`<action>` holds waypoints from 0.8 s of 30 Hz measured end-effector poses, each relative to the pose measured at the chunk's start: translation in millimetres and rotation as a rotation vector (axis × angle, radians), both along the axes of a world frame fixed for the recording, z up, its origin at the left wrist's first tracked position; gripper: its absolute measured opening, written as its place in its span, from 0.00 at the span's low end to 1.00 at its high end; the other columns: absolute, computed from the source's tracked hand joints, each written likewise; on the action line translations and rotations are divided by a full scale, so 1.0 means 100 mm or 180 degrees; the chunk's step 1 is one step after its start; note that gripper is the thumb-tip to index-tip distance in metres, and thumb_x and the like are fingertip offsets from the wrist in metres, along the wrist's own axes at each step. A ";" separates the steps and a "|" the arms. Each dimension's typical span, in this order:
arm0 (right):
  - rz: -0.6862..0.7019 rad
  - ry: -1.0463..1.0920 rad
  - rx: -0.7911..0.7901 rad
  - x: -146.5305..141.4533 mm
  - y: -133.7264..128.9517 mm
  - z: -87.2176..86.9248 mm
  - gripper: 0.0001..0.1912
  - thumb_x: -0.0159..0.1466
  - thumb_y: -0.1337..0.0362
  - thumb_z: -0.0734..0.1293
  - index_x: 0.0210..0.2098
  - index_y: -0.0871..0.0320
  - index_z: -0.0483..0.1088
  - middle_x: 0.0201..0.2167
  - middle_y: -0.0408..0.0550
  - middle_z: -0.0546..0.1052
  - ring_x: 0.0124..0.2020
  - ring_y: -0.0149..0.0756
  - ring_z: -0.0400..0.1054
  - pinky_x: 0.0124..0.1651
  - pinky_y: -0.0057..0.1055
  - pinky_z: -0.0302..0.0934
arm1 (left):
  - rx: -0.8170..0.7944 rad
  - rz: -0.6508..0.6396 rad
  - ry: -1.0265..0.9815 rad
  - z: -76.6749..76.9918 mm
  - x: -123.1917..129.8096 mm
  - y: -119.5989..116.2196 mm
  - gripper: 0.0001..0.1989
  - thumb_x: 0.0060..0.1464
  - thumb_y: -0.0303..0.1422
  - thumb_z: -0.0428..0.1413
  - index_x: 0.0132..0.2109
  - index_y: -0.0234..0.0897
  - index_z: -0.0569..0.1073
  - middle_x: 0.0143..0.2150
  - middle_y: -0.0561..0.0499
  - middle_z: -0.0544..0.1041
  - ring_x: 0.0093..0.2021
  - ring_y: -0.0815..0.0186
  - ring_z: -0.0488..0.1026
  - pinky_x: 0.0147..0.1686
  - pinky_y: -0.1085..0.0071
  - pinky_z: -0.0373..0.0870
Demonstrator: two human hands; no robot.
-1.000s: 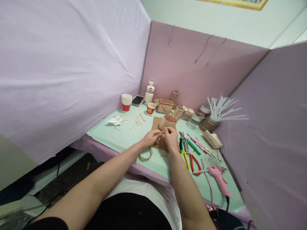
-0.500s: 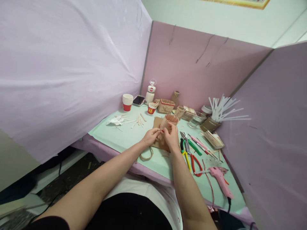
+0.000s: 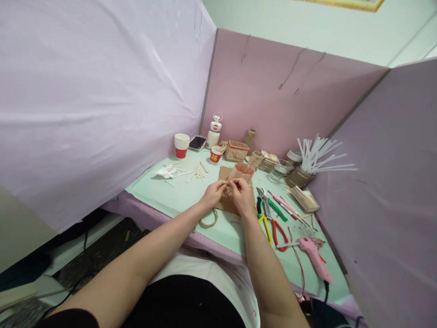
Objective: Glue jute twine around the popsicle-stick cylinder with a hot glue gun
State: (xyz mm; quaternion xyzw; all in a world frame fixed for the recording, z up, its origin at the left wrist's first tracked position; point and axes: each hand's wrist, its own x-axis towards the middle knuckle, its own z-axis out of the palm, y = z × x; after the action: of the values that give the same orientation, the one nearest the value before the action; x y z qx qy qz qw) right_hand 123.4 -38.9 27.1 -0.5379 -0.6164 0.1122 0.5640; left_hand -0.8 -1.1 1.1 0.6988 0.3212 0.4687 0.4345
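Observation:
My left hand point(image 3: 215, 192) and my right hand point(image 3: 241, 191) meet fingertip to fingertip just in front of a small ridged container point(image 3: 243, 170) made of wooden sticks. Both are closed in a pinch; what lies between the fingertips is too small to make out. Under them is a brown cardboard piece point(image 3: 228, 206) on the green tabletop. A loop of twine point(image 3: 209, 224) lies by my left wrist, near the table's front edge.
Pliers point(image 3: 275, 230), a pink glue gun point(image 3: 314, 259) and a red cord lie at the right. Behind stand paper cups point(image 3: 181, 146), a white bottle point(image 3: 213, 135), a woven basket point(image 3: 236, 151) and white glue sticks point(image 3: 317, 155). Loose sticks point(image 3: 198, 172) lie at the left.
My right hand's fingers have drawn in from the container's side to a pinch beside my left fingertips. More of the container's front shows.

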 end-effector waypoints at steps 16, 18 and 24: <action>0.0242 0.0762 -0.0398 -0.01 0.01 0.01 0.09 0.56 0.58 0.65 0.27 0.58 0.69 0.25 0.45 0.74 0.30 0.35 0.67 0.36 0.32 0.60 | -0.1219 -0.0855 -0.1060 0.03 0.02 0.00 0.23 0.44 0.50 0.59 0.26 0.31 0.70 0.17 0.57 0.62 0.19 0.76 0.54 0.22 0.74 0.47; 0.0286 0.0677 -0.0368 0.00 0.02 0.01 0.09 0.56 0.58 0.65 0.27 0.58 0.69 0.25 0.45 0.73 0.30 0.35 0.66 0.35 0.32 0.60 | -0.1232 -0.0732 -0.1143 0.05 0.01 -0.01 0.21 0.44 0.48 0.61 0.26 0.31 0.71 0.17 0.57 0.63 0.19 0.77 0.53 0.22 0.74 0.46; 0.0382 0.0574 -0.0300 0.01 0.03 -0.01 0.09 0.56 0.57 0.65 0.26 0.57 0.68 0.25 0.44 0.70 0.29 0.34 0.64 0.33 0.31 0.58 | -0.1464 -0.0724 -0.1389 0.09 0.01 -0.02 0.17 0.44 0.42 0.62 0.25 0.31 0.71 0.19 0.55 0.67 0.19 0.77 0.56 0.22 0.75 0.49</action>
State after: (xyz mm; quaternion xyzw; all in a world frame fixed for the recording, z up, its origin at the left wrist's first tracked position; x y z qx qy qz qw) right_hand 123.9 -36.3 26.6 -0.5137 -0.5883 0.2225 0.5835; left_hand -0.1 -3.1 9.8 0.4970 0.2380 0.4710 0.6889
